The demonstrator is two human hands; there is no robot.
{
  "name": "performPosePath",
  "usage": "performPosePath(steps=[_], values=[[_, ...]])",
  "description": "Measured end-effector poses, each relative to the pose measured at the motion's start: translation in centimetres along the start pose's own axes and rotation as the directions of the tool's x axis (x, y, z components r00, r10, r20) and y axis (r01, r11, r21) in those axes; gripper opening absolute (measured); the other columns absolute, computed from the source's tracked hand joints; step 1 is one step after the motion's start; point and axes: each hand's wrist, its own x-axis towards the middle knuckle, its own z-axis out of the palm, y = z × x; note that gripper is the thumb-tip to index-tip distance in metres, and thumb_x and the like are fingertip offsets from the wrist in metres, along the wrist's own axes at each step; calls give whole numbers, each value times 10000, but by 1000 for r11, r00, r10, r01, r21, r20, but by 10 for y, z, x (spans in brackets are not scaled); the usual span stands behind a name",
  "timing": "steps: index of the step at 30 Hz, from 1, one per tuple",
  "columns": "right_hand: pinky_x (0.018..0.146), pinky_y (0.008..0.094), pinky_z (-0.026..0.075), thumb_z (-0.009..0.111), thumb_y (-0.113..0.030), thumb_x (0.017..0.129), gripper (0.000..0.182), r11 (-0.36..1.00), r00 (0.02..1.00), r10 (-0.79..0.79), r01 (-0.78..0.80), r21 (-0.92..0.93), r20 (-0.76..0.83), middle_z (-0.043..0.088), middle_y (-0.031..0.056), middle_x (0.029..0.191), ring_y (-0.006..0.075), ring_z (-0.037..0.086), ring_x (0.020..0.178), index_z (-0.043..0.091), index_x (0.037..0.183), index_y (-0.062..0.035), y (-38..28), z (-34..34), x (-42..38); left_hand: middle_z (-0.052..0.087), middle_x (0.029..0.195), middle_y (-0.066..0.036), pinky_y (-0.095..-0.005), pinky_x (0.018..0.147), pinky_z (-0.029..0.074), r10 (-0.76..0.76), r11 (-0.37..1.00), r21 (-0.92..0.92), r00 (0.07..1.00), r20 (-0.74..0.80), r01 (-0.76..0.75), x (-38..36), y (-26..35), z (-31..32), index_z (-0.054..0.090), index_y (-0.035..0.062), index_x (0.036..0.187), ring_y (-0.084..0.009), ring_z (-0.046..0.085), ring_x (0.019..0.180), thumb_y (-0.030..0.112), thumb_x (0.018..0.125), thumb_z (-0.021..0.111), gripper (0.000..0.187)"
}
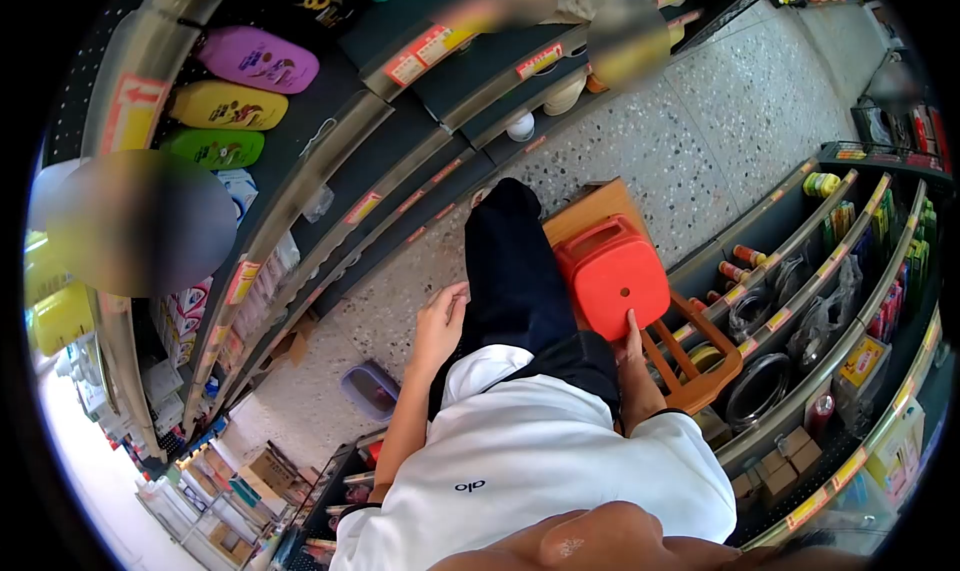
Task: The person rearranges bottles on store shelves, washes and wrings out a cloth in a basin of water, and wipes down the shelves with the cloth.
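My right hand (630,349) is at the near edge of a red plastic stool (622,283). Its thumb lies on the seat, close to the small centre hole, and the other fingers are hidden below the rim. Under and around the stool in this view show a brown wooden board (598,209) and a slatted wooden frame (692,363). My left hand (440,321) is beside my dark trouser leg (512,271), fingers loosely extended and holding nothing.
Shelves on the left carry a purple bottle (262,61), a yellow bottle (230,107) and a green bottle (214,149). Shelving with packaged goods curves along the right, with small cardboard boxes (790,461). A grey plastic bin (370,389) stands on the speckled floor (720,111).
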Motion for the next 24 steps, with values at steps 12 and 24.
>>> performPosePath(steps=[12, 24], values=[[868, 341, 506, 741, -129, 838, 354, 749, 770, -632, 636, -182, 87, 628, 82, 1079, 198, 618, 971, 544, 1106, -10, -206, 125, 58, 696, 1049, -142, -322, 825, 517, -101, 988, -125, 991, -88, 90, 30, -28, 21, 624, 17, 1155, -218, 681, 951, 96, 956, 553, 226], [885, 330, 469, 652, -401, 904, 432, 693, 672, -682, 720, 36, -288, 649, 45, 1016, 163, 605, 925, 604, 1107, -22, -222, 162, 284, 689, 1020, -186, -364, 801, 525, -200, 968, 180, 972, 119, 177, 57, -118, 51, 648, 23, 1115, -315, 679, 908, 129, 941, 564, 221]])
